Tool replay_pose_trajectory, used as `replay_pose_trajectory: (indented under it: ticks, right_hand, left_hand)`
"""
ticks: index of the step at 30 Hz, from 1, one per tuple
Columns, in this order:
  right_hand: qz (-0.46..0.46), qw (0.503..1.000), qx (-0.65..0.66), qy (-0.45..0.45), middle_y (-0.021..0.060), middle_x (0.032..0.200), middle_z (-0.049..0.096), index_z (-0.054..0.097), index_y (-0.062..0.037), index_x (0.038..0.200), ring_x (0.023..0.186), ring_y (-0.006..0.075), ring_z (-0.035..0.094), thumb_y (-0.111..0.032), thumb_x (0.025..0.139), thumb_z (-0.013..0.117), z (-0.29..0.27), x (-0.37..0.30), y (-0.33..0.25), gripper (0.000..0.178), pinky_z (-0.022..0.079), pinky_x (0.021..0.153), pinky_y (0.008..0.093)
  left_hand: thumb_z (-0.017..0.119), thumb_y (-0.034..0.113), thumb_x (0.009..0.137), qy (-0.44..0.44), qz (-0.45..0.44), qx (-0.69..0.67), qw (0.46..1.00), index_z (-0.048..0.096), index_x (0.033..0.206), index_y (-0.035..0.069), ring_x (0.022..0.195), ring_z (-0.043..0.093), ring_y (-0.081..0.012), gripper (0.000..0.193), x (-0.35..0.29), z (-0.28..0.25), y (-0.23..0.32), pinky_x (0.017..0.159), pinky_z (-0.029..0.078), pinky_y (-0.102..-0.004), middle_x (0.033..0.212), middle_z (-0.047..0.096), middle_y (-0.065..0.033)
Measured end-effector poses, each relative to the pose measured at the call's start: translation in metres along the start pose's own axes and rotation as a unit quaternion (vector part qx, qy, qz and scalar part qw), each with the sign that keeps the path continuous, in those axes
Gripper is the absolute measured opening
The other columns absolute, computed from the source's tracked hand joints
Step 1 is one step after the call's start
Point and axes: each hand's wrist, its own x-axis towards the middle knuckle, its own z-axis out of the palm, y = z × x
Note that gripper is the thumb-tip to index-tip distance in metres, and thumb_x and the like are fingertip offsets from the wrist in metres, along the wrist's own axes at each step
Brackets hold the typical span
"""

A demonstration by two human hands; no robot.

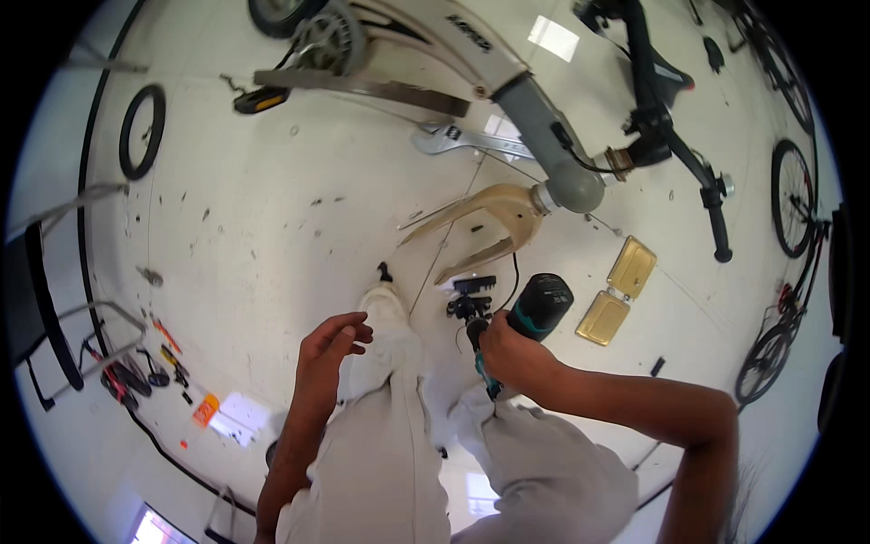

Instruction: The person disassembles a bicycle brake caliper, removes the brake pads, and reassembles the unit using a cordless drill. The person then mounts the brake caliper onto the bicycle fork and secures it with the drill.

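Note:
My right hand (pixel 521 358) grips a teal and black cordless drill (pixel 541 306), its battery end pointing away from me and its nose close to my right knee. Over my left leg hovers my left hand (pixel 333 343), loosely bent, fingers apart and nothing visible in it. A black jointed part (pixel 471 304) lies beside the drill, partly covered by it; I cannot make out its kind. Just beyond is a bicycle's beige fork (pixel 498 218), without a wheel, attached to a grey and beige frame (pixel 480 45). The black handlebar (pixel 675 140) extends to the right.
An adjustable wrench (pixel 453 139) lies under the frame. Two gold rectangular plates (pixel 616 295), joined together, rest to the right. A small tyre (pixel 142 131) and a chair (pixel 54 299) are at the left. Bicycles (pixel 791 199) line the right wall. Small debris dots the white floor.

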Motion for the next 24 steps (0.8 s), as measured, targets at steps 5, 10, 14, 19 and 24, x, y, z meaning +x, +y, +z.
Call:
replay_pose_trajectory:
  ticks: [5, 10, 14, 19, 24]
  right_hand:
    - [0.010, 0.996, 0.034, -0.079, 0.0119, 0.088, 0.067, 0.072, -0.0077, 0.092, 0.087, 0.0286, 0.063, -0.024, 0.081, 0.058, -0.028, 0.026, -0.007, 0.024, 0.045, 0.086, 0.0479]
    - [0.046, 0.995, 0.044, -0.074, 0.0117, 0.088, 0.060, 0.069, -0.0051, 0.091, 0.086, 0.0291, 0.060, -0.019, 0.078, 0.059, -0.010, 0.032, -0.013, 0.021, 0.046, 0.083, 0.0450]
    - [0.022, 0.997, 0.017, -0.067, 0.0149, 0.091, 0.061, 0.070, -0.0049, 0.094, 0.092, 0.0328, 0.060, -0.021, 0.081, 0.058, 0.003, 0.027, -0.015, 0.024, 0.046, 0.085, 0.0484]
    - [0.027, 0.993, 0.087, -0.074, 0.0131, 0.092, 0.061, 0.071, -0.0063, 0.097, 0.091, 0.0316, 0.061, -0.016, 0.082, 0.056, 0.002, 0.041, -0.011, 0.022, 0.046, 0.086, 0.0486]
    - [-0.070, 0.989, 0.057, -0.120, 0.0142, 0.094, 0.064, 0.070, -0.0058, 0.094, 0.094, 0.0318, 0.062, -0.016, 0.082, 0.056, -0.035, 0.064, 0.002, 0.022, 0.047, 0.087, 0.0476]
  left_hand:
    - [0.047, 0.015, 0.095, 0.024, -0.078, -0.058, 0.995, 0.062, 0.118, 0.000, 0.098, 0.060, -0.0176, 0.031, -0.064, -0.037, 0.074, 0.087, 0.046, -0.0333, 0.100, 0.065, -0.0083]
    - [0.052, 0.015, 0.092, 0.096, -0.071, -0.225, 0.967, 0.058, 0.117, -0.005, 0.092, 0.063, -0.0225, 0.032, -0.142, -0.080, 0.123, 0.082, 0.049, -0.0358, 0.100, 0.064, -0.0119]
    - [0.053, 0.012, 0.092, 0.114, -0.083, -0.309, 0.941, 0.060, 0.111, -0.003, 0.087, 0.063, -0.0226, 0.025, -0.201, -0.071, 0.156, 0.082, 0.049, -0.0364, 0.095, 0.065, -0.0121]
    - [0.054, 0.008, 0.094, 0.119, -0.117, -0.328, 0.930, 0.057, 0.116, -0.003, 0.089, 0.062, -0.0192, 0.025, -0.209, -0.034, 0.174, 0.084, 0.048, -0.0335, 0.096, 0.065, -0.0111]
    - [0.052, 0.004, 0.096, 0.190, -0.097, -0.327, 0.921, 0.053, 0.121, -0.001, 0.093, 0.060, -0.0163, 0.025, -0.206, -0.004, 0.166, 0.086, 0.047, -0.0308, 0.099, 0.063, -0.0093]
